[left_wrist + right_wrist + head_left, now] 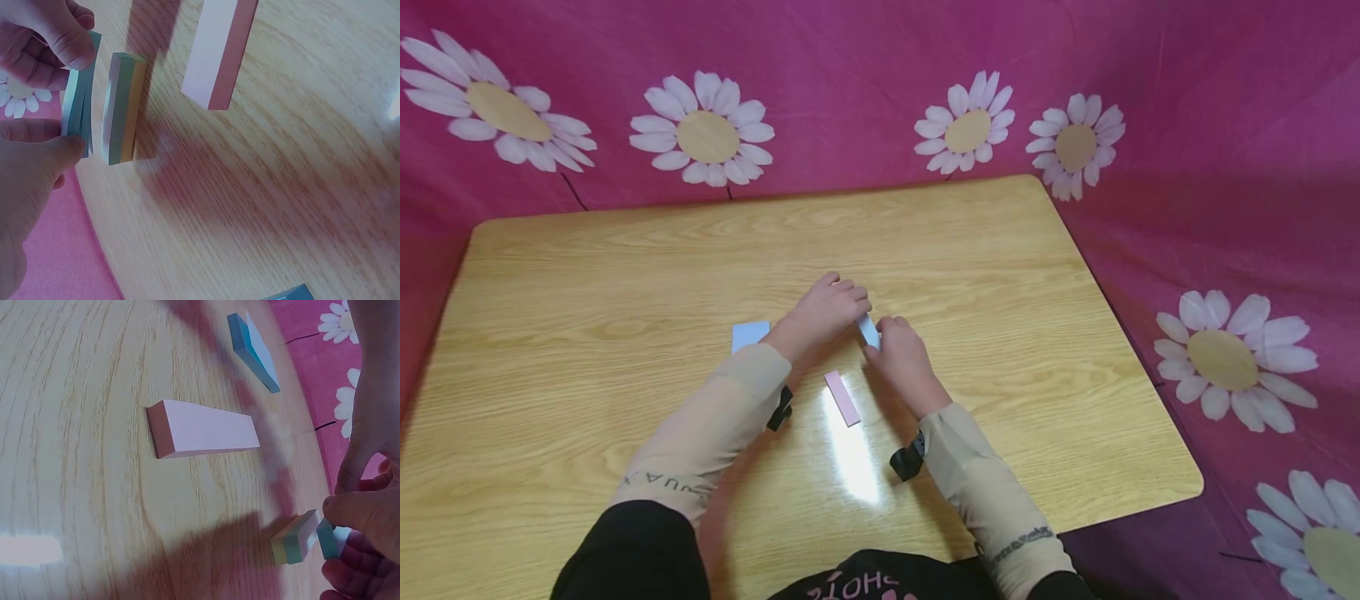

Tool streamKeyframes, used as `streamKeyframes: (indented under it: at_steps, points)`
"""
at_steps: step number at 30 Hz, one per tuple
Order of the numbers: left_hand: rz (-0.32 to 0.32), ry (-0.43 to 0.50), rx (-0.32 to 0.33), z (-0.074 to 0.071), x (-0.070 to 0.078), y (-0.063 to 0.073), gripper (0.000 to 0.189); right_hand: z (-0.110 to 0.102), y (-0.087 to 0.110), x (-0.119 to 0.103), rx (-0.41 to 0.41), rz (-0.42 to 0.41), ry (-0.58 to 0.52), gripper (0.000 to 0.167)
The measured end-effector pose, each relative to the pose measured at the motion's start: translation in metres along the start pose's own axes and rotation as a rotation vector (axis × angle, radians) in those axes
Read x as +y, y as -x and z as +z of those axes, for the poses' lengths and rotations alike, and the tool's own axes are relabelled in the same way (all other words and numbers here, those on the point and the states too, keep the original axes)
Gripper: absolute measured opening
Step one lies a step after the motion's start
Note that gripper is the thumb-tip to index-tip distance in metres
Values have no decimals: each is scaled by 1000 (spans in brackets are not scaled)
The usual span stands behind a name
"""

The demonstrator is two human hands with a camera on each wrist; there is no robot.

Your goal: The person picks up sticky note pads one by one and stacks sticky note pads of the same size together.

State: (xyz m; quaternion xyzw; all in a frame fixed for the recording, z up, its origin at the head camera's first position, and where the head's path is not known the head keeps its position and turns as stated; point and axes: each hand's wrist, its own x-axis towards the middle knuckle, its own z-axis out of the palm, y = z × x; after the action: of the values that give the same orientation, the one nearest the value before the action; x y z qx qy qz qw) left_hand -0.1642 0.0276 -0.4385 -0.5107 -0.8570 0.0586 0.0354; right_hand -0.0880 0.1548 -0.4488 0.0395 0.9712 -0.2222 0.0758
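Both hands meet near the table's middle over a thin light-blue pad of paper strips (868,331), which looks like sticky notes. My left hand (831,308) pinches its far end; my right hand (904,360) pinches the near end. In the left wrist view, the sheets of the held pad (81,103) are slightly spread apart. Close beside it on the table is a small layered block (124,109) of pink, green and yellow strips, hidden in the head view. Nearer the body lies a pink strip pad (842,398).
A blue square pad (749,335) lies left of the hands, partly covered by the left forearm; its top sheet lifts in the right wrist view. The wooden table (587,292) has rounded corners. A pink flowered cloth (842,67) hangs behind it.
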Motion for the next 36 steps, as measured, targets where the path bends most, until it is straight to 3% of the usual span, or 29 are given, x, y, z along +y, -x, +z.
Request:
streamKeyframes:
  at_steps: [6,18,31,36]
  points:
    - [-4,-18,-8,3,-1,-2,21,1,-3,1,-2,9,6,29]
    - [-52,54,-94,8,-4,-7,22,3,-8,5,6,-7,-22,28]
    - [-83,62,-168,9,-5,-11,28,4,-14,7,-30,23,-71,28]
    - [-78,61,-132,13,-4,-12,25,6,-15,9,-13,21,-81,26]
